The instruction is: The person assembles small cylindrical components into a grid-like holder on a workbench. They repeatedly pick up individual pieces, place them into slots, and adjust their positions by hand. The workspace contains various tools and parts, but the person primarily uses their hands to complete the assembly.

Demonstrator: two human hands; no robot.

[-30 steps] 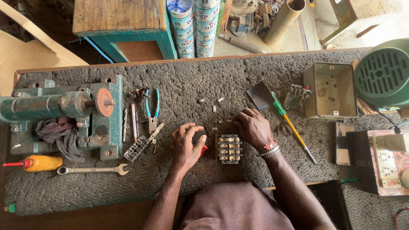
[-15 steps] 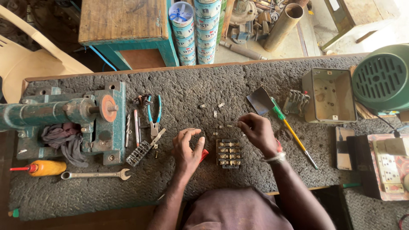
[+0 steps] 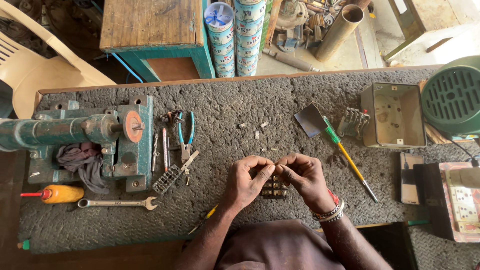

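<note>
- Two bare hands meet at the middle of the grey carpet-covered workbench [image 3: 280,100], fingertips touching over a small dark terminal block with brass-coloured contacts [image 3: 274,189].
- Left hand [image 3: 246,181] is curled narrow, thumb and forefinger pinched together at the block's upper edge; whether a small part sits between them cannot be told.
- Right hand [image 3: 303,176] is curled the same way, its fingers pressed against those of the left hand, with metal and red bangles [image 3: 327,211] on the wrist.
- That terminal block lies on the bench beneath the two hands, partly hidden by them.
- Several tiny pale metal bits [image 3: 256,128] lie scattered just beyond the hands.
- To the right lies a screwdriver with a green-and-yellow handle [image 3: 345,154], its top by a flat grey metal plate [image 3: 310,120].
- Farther right stand an open grey metal box [image 3: 395,116] and a round green fan housing [image 3: 454,95].
- To the left lie blue-handled pliers [image 3: 185,135], an open-ended steel spanner [image 3: 118,203] and an orange-handled tool [image 3: 55,194].
- A heavy green cast-iron machine [image 3: 85,137] fills the left end, with a dark rag [image 3: 82,160] draped on it.
</note>
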